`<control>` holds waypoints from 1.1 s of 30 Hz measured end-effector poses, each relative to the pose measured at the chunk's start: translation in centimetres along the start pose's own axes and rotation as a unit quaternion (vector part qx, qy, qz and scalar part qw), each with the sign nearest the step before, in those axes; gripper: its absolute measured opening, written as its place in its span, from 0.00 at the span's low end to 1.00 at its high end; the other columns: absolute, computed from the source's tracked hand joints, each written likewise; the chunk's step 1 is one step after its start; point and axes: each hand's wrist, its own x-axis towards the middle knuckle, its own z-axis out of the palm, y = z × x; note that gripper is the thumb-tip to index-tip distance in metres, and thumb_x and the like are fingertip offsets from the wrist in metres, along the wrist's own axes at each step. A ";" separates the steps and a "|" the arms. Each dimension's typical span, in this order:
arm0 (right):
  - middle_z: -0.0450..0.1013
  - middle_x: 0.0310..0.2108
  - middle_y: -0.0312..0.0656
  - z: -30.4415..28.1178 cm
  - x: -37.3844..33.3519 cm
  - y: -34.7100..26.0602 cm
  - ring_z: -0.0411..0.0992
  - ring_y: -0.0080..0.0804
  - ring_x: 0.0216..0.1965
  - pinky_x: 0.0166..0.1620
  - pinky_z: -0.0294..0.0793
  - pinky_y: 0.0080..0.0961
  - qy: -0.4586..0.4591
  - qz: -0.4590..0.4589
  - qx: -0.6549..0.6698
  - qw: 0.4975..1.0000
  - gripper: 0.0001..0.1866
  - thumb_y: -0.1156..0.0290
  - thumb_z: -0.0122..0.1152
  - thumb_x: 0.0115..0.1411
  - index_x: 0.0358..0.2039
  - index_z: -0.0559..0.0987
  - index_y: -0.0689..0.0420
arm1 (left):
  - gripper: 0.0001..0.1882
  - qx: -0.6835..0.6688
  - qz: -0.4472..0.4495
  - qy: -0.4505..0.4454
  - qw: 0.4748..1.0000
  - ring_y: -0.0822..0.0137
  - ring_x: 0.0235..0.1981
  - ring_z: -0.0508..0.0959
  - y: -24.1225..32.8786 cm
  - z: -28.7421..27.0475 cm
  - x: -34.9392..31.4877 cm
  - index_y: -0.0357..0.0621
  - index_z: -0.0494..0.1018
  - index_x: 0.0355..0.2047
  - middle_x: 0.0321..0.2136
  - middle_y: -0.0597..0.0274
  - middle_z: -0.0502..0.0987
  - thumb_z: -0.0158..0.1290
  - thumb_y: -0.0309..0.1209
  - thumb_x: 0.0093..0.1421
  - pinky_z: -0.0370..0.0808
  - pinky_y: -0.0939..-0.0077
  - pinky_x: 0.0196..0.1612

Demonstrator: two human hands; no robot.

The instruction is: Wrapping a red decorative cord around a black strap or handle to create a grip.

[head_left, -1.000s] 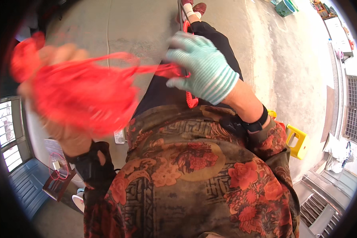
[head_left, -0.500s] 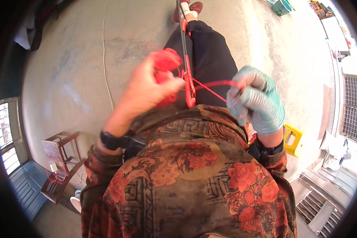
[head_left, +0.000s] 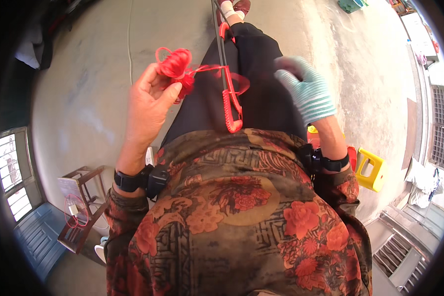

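My left hand (head_left: 144, 106), bare, pinches a bundle of glossy red cord (head_left: 176, 64) between thumb and fingers, left of my lap. From the bundle, strands run right to a narrow dark metal frame (head_left: 221, 54) that lies lengthwise over my legs. Red cord is wound tightly in coils around the frame's near end (head_left: 231, 116), close to my waist. A blurred red loop hangs beside it over the dark trousers. My right hand (head_left: 308, 91), in a striped teal and white glove, is raised right of the frame, thumb and fingers apart, with nothing visible in it.
On the right, a yellow plastic stool (head_left: 372, 170) stands by my forearm, with something red beside it. A wooden stool (head_left: 84, 197) is at the lower left. Across the concrete floor runs a pale cable (head_left: 129, 44). A green bucket (head_left: 351, 5) sits far right.
My left hand has moved left, away from the frame, with the cord bundle. My right hand has let go of the red cord, risen slightly and spread its fingers.
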 end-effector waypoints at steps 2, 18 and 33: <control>0.81 0.34 0.42 1.6 -0.3 0.5 0.79 0.26 0.35 0.42 0.78 0.23 -0.146 0.018 0.135 0.980 0.10 0.70 0.59 0.65 0.44 0.81 0.60 | 0.13 0.178 -0.013 -0.005 0.984 0.72 0.40 0.80 0.1 -0.3 0.0 0.37 0.74 0.47 0.44 0.63 0.80 0.55 0.20 0.62 0.77 0.72 0.41; 0.81 0.41 0.39 0.5 -0.9 0.0 0.78 0.26 0.41 0.49 0.76 0.24 -0.074 -0.103 -0.007 0.992 0.17 0.75 0.69 0.55 0.47 0.81 0.60 | 0.20 -0.040 -0.029 -0.122 0.991 0.65 0.43 0.81 -0.4 2.2 1.8 0.36 0.69 0.55 0.45 0.51 0.79 0.57 0.27 0.63 0.80 0.74 0.42; 0.73 0.37 0.38 -1.7 -4.2 0.1 0.76 0.31 0.33 0.59 0.73 0.43 -0.219 0.061 0.731 0.643 0.30 0.46 0.50 0.69 0.53 0.71 0.63 | 0.30 -0.695 -0.095 -0.253 0.666 0.48 0.60 0.71 -1.5 1.5 0.1 0.38 0.69 0.56 0.54 0.46 0.74 0.45 0.53 0.69 0.75 0.58 0.55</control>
